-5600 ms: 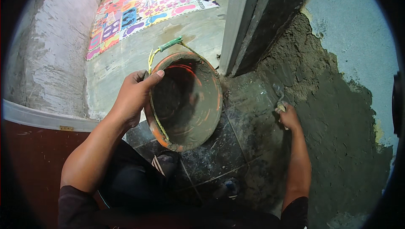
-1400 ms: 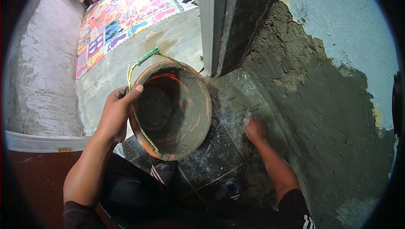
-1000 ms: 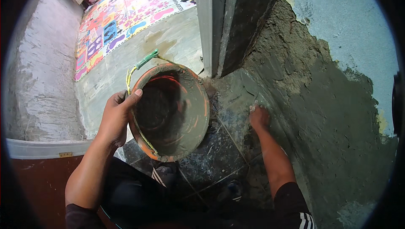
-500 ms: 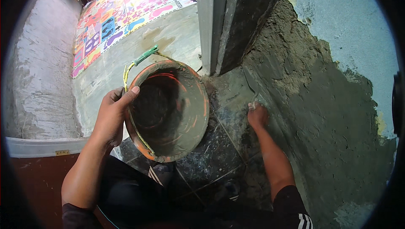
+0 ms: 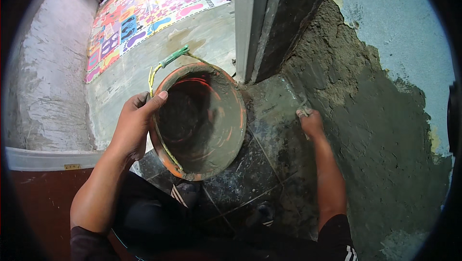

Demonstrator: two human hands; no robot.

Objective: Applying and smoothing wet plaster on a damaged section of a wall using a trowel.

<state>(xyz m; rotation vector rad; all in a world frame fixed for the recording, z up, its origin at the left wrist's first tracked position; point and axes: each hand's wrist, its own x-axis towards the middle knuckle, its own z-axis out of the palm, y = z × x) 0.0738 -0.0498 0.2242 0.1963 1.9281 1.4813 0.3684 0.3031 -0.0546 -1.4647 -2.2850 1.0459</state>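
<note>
My left hand (image 5: 137, 124) grips the left rim of an orange bucket (image 5: 238, 138), thumb hooked over the edge. The bucket is tilted so its mouth faces me, and grey cement coats its inside. Its rope handle with a green grip (image 5: 174, 56) stands up at the far rim. To the right, my right hand (image 5: 313, 122) is closed round the handle of what looks like a cement-smeared trowel (image 5: 297, 87). The blade is hard to make out against the grey mortar; it points away from me, at the foot of the plastered wall (image 5: 385, 150).
Rough mortar (image 5: 332, 54) covers the wall beside a grey door frame (image 5: 250, 25); pale blue paint shows above. Dark, stained tiles (image 5: 240, 179) lie below. Beyond the bucket is a colourful printed floor mat (image 5: 144, 20). A grey wall (image 5: 53, 83) rises at left above a brown panel (image 5: 43, 203).
My right hand has drawn slightly right and up in the picture, with the trowel turning. The whole view has shifted a little; my left hand still holds the bucket.
</note>
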